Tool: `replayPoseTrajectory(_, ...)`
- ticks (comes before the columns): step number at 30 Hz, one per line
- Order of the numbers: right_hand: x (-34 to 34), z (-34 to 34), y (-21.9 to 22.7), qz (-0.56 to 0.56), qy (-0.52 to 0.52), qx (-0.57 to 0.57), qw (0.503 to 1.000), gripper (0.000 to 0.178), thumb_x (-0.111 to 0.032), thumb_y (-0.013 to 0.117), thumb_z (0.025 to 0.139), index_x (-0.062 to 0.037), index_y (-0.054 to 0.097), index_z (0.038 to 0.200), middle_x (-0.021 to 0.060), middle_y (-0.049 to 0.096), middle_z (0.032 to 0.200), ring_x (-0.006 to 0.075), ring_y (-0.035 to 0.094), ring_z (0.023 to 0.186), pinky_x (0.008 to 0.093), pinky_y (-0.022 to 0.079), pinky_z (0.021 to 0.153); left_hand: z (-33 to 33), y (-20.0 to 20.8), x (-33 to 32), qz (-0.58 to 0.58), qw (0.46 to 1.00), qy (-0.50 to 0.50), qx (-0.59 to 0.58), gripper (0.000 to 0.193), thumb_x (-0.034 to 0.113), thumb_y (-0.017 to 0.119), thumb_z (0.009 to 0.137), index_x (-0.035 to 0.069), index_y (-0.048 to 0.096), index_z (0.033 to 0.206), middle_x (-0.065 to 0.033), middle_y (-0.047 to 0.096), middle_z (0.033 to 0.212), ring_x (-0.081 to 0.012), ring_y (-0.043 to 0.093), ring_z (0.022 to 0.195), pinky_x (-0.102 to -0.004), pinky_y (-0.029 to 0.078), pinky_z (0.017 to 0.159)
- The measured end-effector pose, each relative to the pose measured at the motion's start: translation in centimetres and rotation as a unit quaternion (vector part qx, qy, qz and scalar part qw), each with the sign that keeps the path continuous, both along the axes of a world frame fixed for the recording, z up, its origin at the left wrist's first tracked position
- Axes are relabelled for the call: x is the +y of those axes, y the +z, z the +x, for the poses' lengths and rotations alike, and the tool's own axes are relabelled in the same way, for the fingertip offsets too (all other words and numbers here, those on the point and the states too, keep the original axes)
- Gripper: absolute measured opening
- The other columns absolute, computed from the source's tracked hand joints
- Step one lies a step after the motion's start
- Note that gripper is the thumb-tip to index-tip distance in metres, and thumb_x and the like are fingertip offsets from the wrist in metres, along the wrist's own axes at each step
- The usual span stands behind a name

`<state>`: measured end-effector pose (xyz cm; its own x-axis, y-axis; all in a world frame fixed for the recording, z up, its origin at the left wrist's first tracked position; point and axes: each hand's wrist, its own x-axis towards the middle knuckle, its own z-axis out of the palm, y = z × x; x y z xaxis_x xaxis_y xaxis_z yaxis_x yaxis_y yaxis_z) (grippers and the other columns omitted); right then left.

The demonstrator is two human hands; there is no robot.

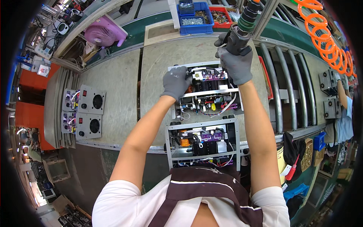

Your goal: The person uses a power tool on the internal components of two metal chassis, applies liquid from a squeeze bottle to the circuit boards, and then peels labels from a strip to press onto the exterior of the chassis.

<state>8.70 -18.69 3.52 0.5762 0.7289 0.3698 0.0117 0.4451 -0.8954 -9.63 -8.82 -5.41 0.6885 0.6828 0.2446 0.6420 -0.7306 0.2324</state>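
Observation:
Two open metal chassis full of circuit parts sit one behind the other on the bench in front of me. My left hand (176, 82), in a grey glove, curls its fingers over the far left corner of the far chassis (211, 92). Purple parts, copper coils and loose wires show inside it. In my right hand (237, 65), also gloved, is a dark power screwdriver (239, 38), held upright above the far right corner of that chassis; its tip is hidden behind the hand. The near chassis (204, 156) stands close to my apron, untouched.
Finished-looking grey units with fans (90, 104) stand at the left, near a pink fan (100, 33). Blue bins (196, 27) and a red bin (220, 17) hold small hardware at the back. Rollers (289, 87) and an orange coiled hose (321, 36) lie right, where another person (345, 113) works.

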Motion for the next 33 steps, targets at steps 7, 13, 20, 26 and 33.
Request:
replayPoseTrajectory(7,0.0,0.3,0.2,-0.03,-0.035,-0.063,0.997,0.025,-0.001,0.067,0.074,-0.0003,0.062,0.099,0.0056,0.068,0.089,0.0113,0.063,0.082,0.0269,0.051,0.074,-0.6,-1.0,1.9,0.039,0.992,-0.1,-0.061,0.017,0.023,0.067,0.079,0.011,0.064,0.091,-0.0081,0.063,0.084,-0.0284,0.061,0.085,-0.0397,0.047,0.074)
replayPoseTrajectory(13,0.0,0.2,0.0,-0.005,-0.02,-0.056,0.998,0.031,0.005,0.058,0.075,-0.0025,0.057,0.106,0.008,0.065,0.09,0.0084,0.057,0.062,0.0197,0.039,0.044,-0.8,-1.3,1.7,0.09,0.979,-0.17,-0.069,0.013,0.022,0.064,0.082,0.009,0.062,0.085,-0.0085,0.062,0.083,-0.0281,0.059,0.083,-0.0404,0.046,0.072)
replayPoseTrajectory(20,-0.2,0.0,0.1,0.01,0.003,0.002,1.0,0.028,0.001,0.067,0.075,0.0009,0.062,0.103,0.0066,0.067,0.091,0.0118,0.063,0.08,0.0265,0.052,0.07,0.3,-1.3,1.7,0.123,0.982,-0.145,0.002,0.011,0.021,0.062,0.081,0.011,0.063,0.077,-0.0079,0.062,0.077,-0.0265,0.06,0.079,-0.0405,0.047,0.07)
replayPoseTrajectory(26,-0.3,0.0,0.3,0.009,0.003,-0.01,1.0,0.028,0.002,0.068,0.074,0.0006,0.061,0.101,0.0057,0.066,0.088,0.0114,0.063,0.078,0.0264,0.052,0.069,1.0,-0.5,3.0,0.098,0.978,-0.144,0.111,0.011,0.022,0.061,0.081,0.014,0.069,0.081,-0.0098,0.067,0.079,-0.0285,0.065,0.079,-0.0426,0.049,0.069)
replayPoseTrajectory(33,-0.2,-0.4,0.3,0.023,0.011,-0.014,1.0,0.027,0.002,0.068,0.073,-0.0003,0.06,0.099,0.0041,0.065,0.09,0.0104,0.062,0.08,0.0256,0.052,0.07,-0.3,2.2,5.8,-0.096,0.976,-0.144,0.136,0.028,0.037,0.058,0.089,0.016,0.072,0.1,-0.0137,0.069,0.091,-0.0323,0.065,0.084,-0.0395,0.05,0.072)
